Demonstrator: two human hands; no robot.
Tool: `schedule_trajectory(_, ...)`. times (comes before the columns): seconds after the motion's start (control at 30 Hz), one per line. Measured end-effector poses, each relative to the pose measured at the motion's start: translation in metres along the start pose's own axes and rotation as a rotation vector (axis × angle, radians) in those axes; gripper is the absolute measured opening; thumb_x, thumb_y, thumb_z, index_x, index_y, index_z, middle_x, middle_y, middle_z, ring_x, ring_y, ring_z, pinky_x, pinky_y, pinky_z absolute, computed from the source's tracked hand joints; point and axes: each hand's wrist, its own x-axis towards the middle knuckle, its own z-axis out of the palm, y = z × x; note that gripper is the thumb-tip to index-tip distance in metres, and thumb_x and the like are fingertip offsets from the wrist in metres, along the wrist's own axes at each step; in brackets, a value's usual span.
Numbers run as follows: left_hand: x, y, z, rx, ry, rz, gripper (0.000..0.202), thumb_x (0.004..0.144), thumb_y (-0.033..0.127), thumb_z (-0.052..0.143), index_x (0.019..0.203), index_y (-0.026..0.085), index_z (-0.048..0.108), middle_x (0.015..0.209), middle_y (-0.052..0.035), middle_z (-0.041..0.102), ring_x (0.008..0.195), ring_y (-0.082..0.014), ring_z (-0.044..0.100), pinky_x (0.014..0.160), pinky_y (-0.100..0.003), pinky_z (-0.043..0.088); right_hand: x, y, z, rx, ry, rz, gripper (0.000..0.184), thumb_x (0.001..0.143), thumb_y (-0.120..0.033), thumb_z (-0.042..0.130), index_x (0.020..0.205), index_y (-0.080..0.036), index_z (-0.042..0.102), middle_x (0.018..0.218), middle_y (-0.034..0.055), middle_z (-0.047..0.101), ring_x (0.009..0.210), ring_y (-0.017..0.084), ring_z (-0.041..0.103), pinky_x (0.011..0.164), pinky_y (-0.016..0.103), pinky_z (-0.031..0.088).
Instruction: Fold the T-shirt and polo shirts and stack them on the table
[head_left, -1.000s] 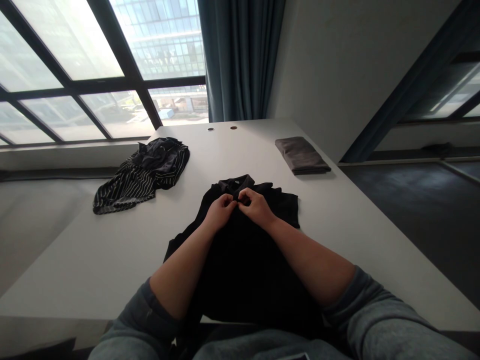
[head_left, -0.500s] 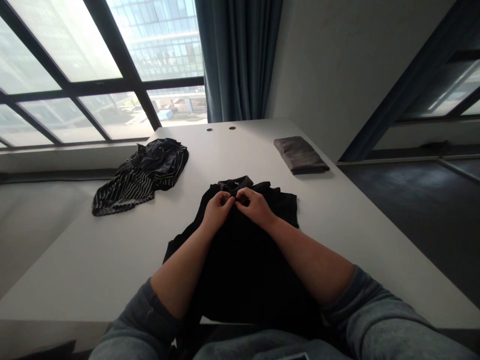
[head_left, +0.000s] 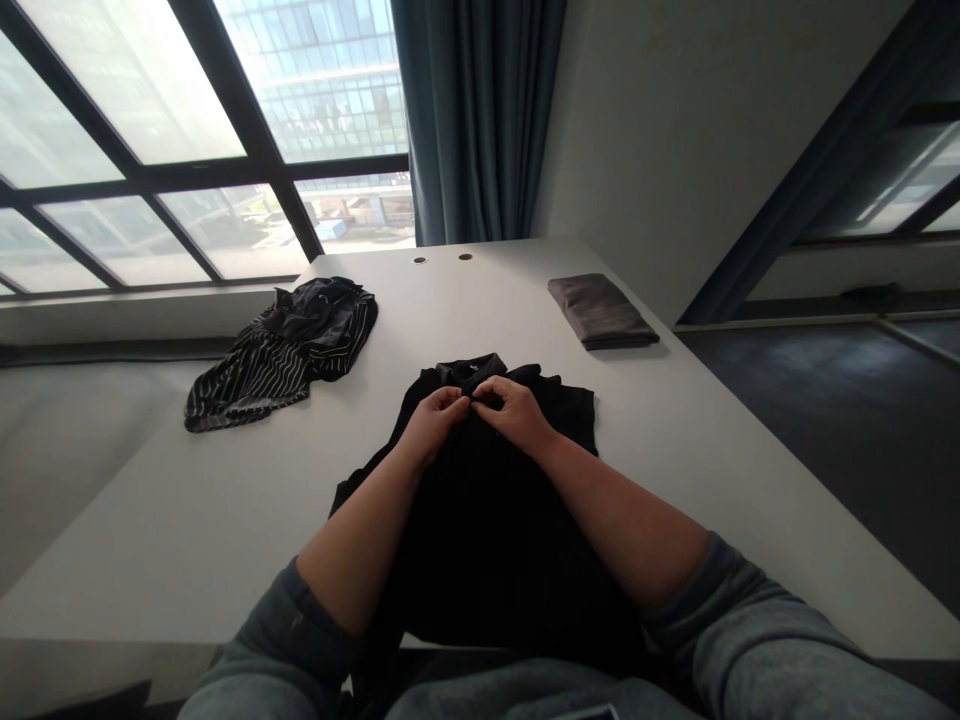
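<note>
The black shirt is spread on the white table, directly in front of the person, with its collar turned away and its lower part reaching to the near edge. Just below the collar, the cloth is pinched by the left hand between thumb and fingers. By the right hand the cloth is pinched also, with the thumb and the forefinger bent into a ring. The two sets of fingertips are brought together, almost touching; whether a button is held there cannot be told, because the spot is small and dark.

The shirt may be judged light, soft and not fragile; it would be wrinkled easily if pulled by one side only. A firmer hold should be given by the collar and the front edge below it, while the body of the shirt would probably sag if lifted from there. Both sides of the shirt are partly covered by the forearms.

Farther out, a striped cloth is left in a loose heap at the left, and a folded grey cloth is laid flat at the right. Both are well apart from the hands, so the work is not obstructed by them. Behind the table, a blue curtain is hung beside the window.
</note>
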Motion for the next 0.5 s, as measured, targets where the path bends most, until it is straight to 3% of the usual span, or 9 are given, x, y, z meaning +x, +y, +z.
schedule_trajectory(0.27, -0.0031, 0.0008, 0.0015, 0.101, 0.083, 0.11, 0.033, 0.073, 0.042, 0.085, 0.091, 0.017, 0.072, 0.082, 0.0003, 0.068, 0.074, -0.0119, 0.06, 0.073, -0.025, 0.046, 0.0034, -0.0021, -0.0034, 0.114, -0.034, -0.014, 0.008, 0.087, -0.028, 0.074, 0.084, -0.023, 0.078, 0.094, 0.0048, 0.074, 0.088, 0.021, 0.072, 0.082, 0.035, 0.057)
schedule_trajectory(0.5, -0.005, 0.003, -0.001, 0.384, 0.104, 0.246, 0.023, 0.082, 0.041, 0.076, 0.089, 0.019, 0.071, 0.081, -0.001, 0.067, 0.076, -0.016, 0.059, 0.072, -0.027, 0.046, 0.0026, -0.0054, -0.0018, 0.091, -0.021, 0.006, 0.01, 0.086, -0.027, 0.07, 0.078, -0.022, 0.075, 0.087, 0.0034, 0.073, 0.082, 0.02, 0.07, 0.078, 0.034, 0.054)
